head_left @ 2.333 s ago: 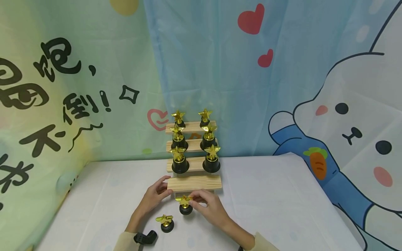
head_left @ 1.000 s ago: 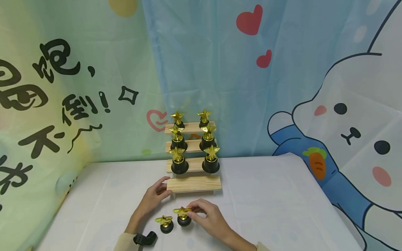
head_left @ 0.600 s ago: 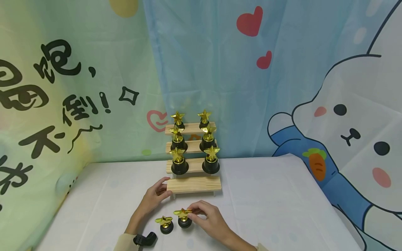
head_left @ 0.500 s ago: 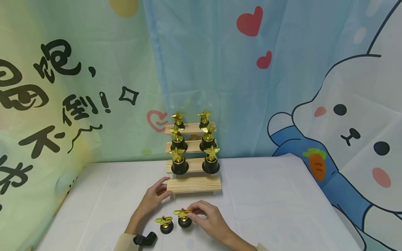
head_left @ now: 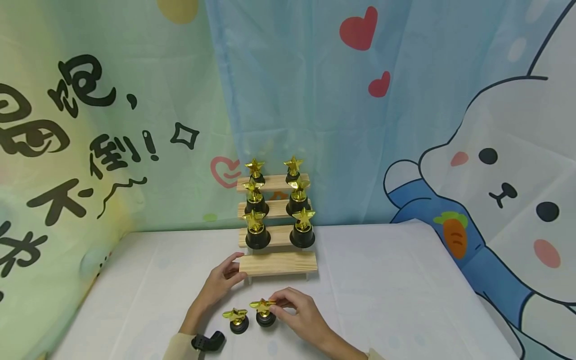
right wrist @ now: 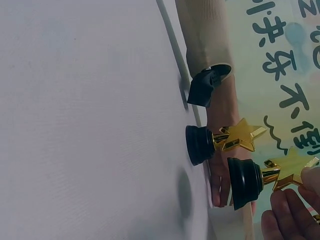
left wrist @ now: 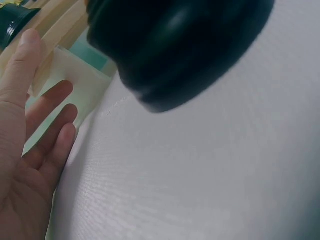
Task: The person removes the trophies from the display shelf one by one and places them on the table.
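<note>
In the head view my right hand [head_left: 294, 312] pinches the gold star of a small trophy [head_left: 265, 319] with a black base. In the right wrist view that held trophy [right wrist: 245, 182] has a gap between its base and the cloth. A second star trophy [head_left: 238, 325] stands on the cloth, left of it. My left hand [head_left: 220, 282] grips the left end of the lowest board [head_left: 279, 264] of a stepped wooden stand, thumb in front. In the left wrist view the thumb of that hand [left wrist: 20, 145] touches the wood; the other visible fingers are loosely bent. The index finger is hidden.
Pairs of star trophies [head_left: 303, 232] stand on the three upper boards [head_left: 279, 235]. The stand sits on a white cloth-covered table [head_left: 382, 290], against a printed backdrop [head_left: 292, 100]. A black wrist device [head_left: 208, 342] is on my left wrist.
My right hand has brought the pinched trophy back from the stand's front edge, toward me and slightly left, beside the other trophy. Over the last second it barely moves. My left hand stays put.
</note>
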`<action>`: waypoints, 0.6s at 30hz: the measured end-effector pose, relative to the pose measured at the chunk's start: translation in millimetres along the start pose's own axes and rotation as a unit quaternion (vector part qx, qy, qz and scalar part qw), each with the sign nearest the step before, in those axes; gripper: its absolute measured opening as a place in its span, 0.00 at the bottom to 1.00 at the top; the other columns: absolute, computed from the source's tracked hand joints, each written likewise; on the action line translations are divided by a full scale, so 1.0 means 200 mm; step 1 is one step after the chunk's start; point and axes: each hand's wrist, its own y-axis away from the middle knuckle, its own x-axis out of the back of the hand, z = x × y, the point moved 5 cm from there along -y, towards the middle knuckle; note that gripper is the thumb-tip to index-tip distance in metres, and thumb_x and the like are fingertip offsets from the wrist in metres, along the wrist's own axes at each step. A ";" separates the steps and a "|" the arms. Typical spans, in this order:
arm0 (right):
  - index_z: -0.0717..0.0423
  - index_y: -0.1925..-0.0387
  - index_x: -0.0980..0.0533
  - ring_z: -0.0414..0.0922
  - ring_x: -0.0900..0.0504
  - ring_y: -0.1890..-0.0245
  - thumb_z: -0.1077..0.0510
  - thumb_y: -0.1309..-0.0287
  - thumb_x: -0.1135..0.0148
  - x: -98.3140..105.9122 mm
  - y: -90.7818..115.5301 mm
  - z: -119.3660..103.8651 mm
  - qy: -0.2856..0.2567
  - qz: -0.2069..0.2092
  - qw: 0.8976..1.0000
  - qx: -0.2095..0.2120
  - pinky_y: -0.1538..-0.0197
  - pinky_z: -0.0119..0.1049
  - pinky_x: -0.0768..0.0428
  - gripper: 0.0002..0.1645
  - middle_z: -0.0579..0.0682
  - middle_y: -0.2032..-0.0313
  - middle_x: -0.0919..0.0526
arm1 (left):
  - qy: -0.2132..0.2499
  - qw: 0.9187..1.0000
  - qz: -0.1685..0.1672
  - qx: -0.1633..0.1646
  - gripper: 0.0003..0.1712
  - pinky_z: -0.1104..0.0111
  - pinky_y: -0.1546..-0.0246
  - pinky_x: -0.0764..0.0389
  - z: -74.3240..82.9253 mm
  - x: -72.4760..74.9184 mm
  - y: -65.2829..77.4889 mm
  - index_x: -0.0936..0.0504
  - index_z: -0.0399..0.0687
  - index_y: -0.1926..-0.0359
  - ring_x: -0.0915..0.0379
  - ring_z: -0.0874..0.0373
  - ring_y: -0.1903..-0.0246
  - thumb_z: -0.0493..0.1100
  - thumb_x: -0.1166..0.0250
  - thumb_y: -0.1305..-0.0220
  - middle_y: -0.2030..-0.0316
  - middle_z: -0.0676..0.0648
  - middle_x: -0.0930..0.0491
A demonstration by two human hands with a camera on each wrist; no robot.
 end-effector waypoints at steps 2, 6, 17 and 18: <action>0.57 0.59 0.20 0.41 0.15 0.62 0.57 0.40 0.35 0.00 0.00 0.01 -0.001 0.001 1.000 -0.002 0.57 0.33 0.15 0.09 0.54 0.63 0.16 | 0.000 1.000 -0.002 0.000 0.37 0.75 0.51 0.20 0.00 0.00 0.00 0.33 0.43 0.32 0.19 0.53 0.52 0.47 0.32 0.40 0.52 0.40 0.16; 0.57 0.59 0.20 0.40 0.16 0.62 0.57 0.40 0.35 0.00 0.00 0.01 -0.002 0.001 1.000 -0.014 0.56 0.33 0.16 0.10 0.53 0.62 0.16 | 0.004 1.000 -0.001 0.001 0.36 0.73 0.51 0.20 0.01 -0.01 0.00 0.34 0.43 0.32 0.19 0.52 0.51 0.43 0.32 0.39 0.51 0.39 0.16; 0.63 0.60 0.21 0.41 0.16 0.63 0.65 0.42 0.36 0.01 0.00 -0.04 0.009 0.003 0.999 -0.036 0.56 0.34 0.15 0.07 0.57 0.63 0.16 | 0.004 1.000 0.002 0.012 0.35 0.75 0.51 0.20 -0.01 0.00 -0.01 0.33 0.46 0.33 0.19 0.52 0.51 0.46 0.32 0.40 0.52 0.41 0.16; 0.62 0.60 0.21 0.41 0.16 0.63 0.64 0.42 0.35 0.00 0.00 -0.01 0.009 0.001 0.999 -0.036 0.56 0.34 0.15 0.07 0.56 0.62 0.16 | 0.004 1.000 0.001 0.012 0.35 0.75 0.52 0.20 -0.01 0.00 -0.01 0.32 0.47 0.33 0.19 0.52 0.52 0.46 0.32 0.40 0.52 0.41 0.16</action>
